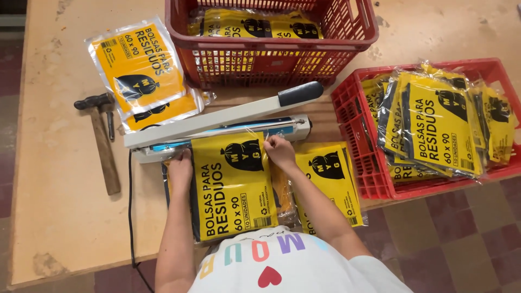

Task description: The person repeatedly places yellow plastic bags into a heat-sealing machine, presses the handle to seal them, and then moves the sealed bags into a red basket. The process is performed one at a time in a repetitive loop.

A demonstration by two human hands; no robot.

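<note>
Both forearms reach forward, roughly parallel. The left hand (180, 168) lies palm down, fingers curled at their tips. The right hand (280, 150) sits slightly further forward, its fingers bent and pinched together, wrist angled inward.

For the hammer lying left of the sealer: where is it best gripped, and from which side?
Grip the hammer by its wooden handle's lower half, coming from above on the bare table side. The handle lies flat, long and unobstructed; the head end sits near the packets.

Worn tan wooden table (59, 217). Directly on it: hammer (102, 142), white heat sealer (217, 122), two red crates (271, 54) (363, 157), yellow packets (142, 73), one packet (233, 187) at the sealer, another (331, 182) beside it.
</note>
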